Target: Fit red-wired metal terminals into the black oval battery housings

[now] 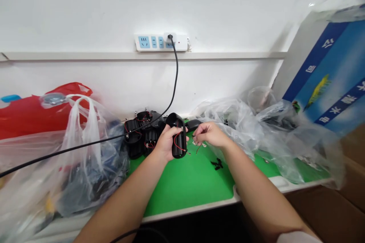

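Left hand [165, 142]: wrapped round a black housing [177, 151], the thumb laid across its upper part and fingertips showing on its right side.
Black housing: held in the left hand above the green mat [188, 190], roughly upright, its rounded open end at the far side; a red wire [177, 142] curves along its face.
Right hand [211, 135]: just right of the housing and apart from it, thumb and forefinger pinched together on a small dark piece [194, 136], too small to identify.
Loose wire end [197, 149]: reddish, below the right fingertips; whether it joins the pinched piece, I cannot tell.
Small black pieces [218, 164]: a little heap on the mat, nearer than the right hand and left of its forearm.
Other black housings [133, 148]: clustered left of the left hand, at the mat's far left, with red wires among them.
Dark part [193, 124]: on the far side of the mat, behind the gap between the hands.
Bags: a white-handled plastic bag [88, 148] and a red bag [37, 114] at left, clear plastic [236, 117] at right.
Power strip [148, 42]: on the far wall, one black cable [176, 72] plugged in and running down to the left.
Blue box [333, 72]: far right, tilted.
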Available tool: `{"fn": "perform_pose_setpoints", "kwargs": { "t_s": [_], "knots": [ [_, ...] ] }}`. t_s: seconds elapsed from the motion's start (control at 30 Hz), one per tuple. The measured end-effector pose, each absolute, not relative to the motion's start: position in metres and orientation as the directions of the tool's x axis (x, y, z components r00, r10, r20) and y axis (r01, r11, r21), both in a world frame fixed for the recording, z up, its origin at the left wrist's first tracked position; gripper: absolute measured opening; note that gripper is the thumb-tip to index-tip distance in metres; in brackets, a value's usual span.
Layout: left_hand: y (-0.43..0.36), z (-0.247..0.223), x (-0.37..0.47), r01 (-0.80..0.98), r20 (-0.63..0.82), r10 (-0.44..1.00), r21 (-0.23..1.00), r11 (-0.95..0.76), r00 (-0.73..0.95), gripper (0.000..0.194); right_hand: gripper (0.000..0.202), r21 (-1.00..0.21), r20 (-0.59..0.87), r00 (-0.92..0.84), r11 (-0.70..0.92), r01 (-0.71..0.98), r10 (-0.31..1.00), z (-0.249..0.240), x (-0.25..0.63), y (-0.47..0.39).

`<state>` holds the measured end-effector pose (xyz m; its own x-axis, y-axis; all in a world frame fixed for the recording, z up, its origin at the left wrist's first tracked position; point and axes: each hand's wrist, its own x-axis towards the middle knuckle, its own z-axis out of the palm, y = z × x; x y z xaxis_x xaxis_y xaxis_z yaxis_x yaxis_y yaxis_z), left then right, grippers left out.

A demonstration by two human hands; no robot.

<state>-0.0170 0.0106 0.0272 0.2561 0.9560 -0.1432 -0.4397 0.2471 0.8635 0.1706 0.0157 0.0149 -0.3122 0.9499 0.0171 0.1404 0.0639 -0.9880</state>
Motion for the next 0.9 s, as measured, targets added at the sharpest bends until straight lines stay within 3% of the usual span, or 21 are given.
{"fn": "perform_pose_setpoints", "kwargs": {
  "t_s": [0.13, 0.2, 0.33, 0.47, 0.6, 0.9],
  "knots": [
    [0.009, 0.029, -0.018, -0.464, -0.147, 0.938, 0.838, 0.287, 0.314, 0.037, 0.014, -0.999, -0.024, -0.258, -0.033, -0.03, 0.966, 0.015, 0.16, 0.015],
    [0.008, 0.03, -0.018, -0.467, -0.14, 0.933, 0.835, 0.291, 0.331, 0.037, 0.013, -0.999, -0.032, -0.249, -0.04, -0.029, 0.968, 0.014, 0.157, 0.015],
    [0.007, 0.03, -0.018, -0.453, -0.141, 0.935, 0.844, 0.286, 0.326, 0.04, 0.005, -0.976, -0.037, -0.372, 0.046, 0.213, 0.928, 0.009, 0.156, 0.014],
    [0.008, 0.028, -0.017, -0.457, -0.132, 0.945, 0.85, 0.263, 0.299, 0.043, 0.007, -0.769, 0.003, -0.575, 0.37, 0.521, 0.818, 0.002, 0.151, 0.007],
    [0.01, 0.023, -0.018, -0.451, -0.107, 0.951, 0.861, 0.234, 0.289, 0.043, 0.006, -0.66, -0.04, -0.703, 0.509, 0.552, 0.71, -0.004, 0.145, 0.001],
    [0.011, 0.026, -0.013, -0.431, -0.114, 0.955, 0.873, 0.228, 0.274, 0.046, 0.017, -0.656, -0.177, -0.704, 0.451, 0.605, 0.688, -0.004, 0.15, 0.007]
  ]
}}
